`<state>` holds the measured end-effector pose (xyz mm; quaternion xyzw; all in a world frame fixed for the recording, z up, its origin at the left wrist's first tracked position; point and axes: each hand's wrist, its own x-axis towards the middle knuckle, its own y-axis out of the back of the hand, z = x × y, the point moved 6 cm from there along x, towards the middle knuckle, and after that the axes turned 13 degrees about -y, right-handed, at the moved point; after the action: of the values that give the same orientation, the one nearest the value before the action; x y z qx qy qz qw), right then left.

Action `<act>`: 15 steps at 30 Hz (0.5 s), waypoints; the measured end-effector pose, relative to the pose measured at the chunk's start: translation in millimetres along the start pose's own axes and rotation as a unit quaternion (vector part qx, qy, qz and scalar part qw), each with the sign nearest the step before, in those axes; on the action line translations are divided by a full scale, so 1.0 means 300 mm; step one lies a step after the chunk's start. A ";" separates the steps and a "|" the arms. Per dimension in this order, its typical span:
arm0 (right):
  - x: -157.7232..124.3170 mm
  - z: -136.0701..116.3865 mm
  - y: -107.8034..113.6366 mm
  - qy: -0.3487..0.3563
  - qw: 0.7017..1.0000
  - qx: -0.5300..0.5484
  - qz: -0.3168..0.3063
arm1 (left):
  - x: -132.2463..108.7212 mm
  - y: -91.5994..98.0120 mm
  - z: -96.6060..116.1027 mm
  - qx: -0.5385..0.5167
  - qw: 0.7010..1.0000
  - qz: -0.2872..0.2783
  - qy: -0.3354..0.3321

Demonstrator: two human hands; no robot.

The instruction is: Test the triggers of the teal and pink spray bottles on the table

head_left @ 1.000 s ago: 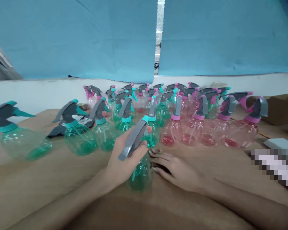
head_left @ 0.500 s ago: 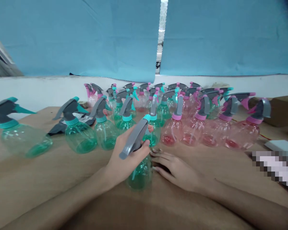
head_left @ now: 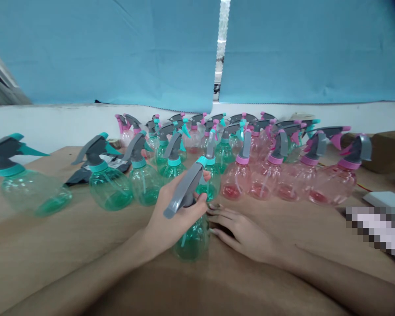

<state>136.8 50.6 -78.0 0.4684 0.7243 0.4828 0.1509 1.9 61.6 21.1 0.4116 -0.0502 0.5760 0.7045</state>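
My left hand (head_left: 169,215) is wrapped round the neck of a green spray bottle (head_left: 191,241) standing on the table. Its grey spray head with a turquoise nozzle tip (head_left: 185,189) rises above my fingers and points away from me. My right hand (head_left: 242,228) lies low on the table just to the right of that bottle, fingers stretched toward it and holding nothing. Whether those fingertips touch the bottle is hard to tell. Directly behind stands another green spray bottle (head_left: 210,164), partly covered by my left hand.
Green spray bottles (head_left: 110,188) stand to the left and pink ones (head_left: 235,182) to the right, with several more rows behind. A black packet (head_left: 82,175) lies back left. On the right are a white box (head_left: 386,199) and a cardboard box (head_left: 388,153). Blue cloth (head_left: 102,52) hangs behind.
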 end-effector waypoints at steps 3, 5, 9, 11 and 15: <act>0.000 -0.001 0.001 -0.004 1.000 0.001 -0.005 | 0.004 -0.004 0.006 -0.014 1.000 -0.005 0.001; 0.000 -0.002 0.003 -0.006 1.000 0.002 -0.004 | 0.009 -0.005 0.014 -0.024 1.000 -0.005 -0.007; 0.000 -0.003 0.004 -0.001 1.000 0.003 -0.002 | 0.012 -0.011 0.014 -0.029 0.999 -0.016 -0.010; 0.001 -0.003 0.003 -0.001 1.000 -0.001 -0.004 | 0.012 -0.015 0.010 -0.021 0.999 -0.024 -0.005; 0.002 -0.003 0.003 -0.005 1.000 -0.004 -0.004 | 0.011 -0.014 0.015 -0.014 0.999 -0.033 0.000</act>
<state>136.4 50.8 -76.7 0.4671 0.7234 0.4831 0.1584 8.4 61.3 23.4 0.4035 -0.0445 0.5513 0.7289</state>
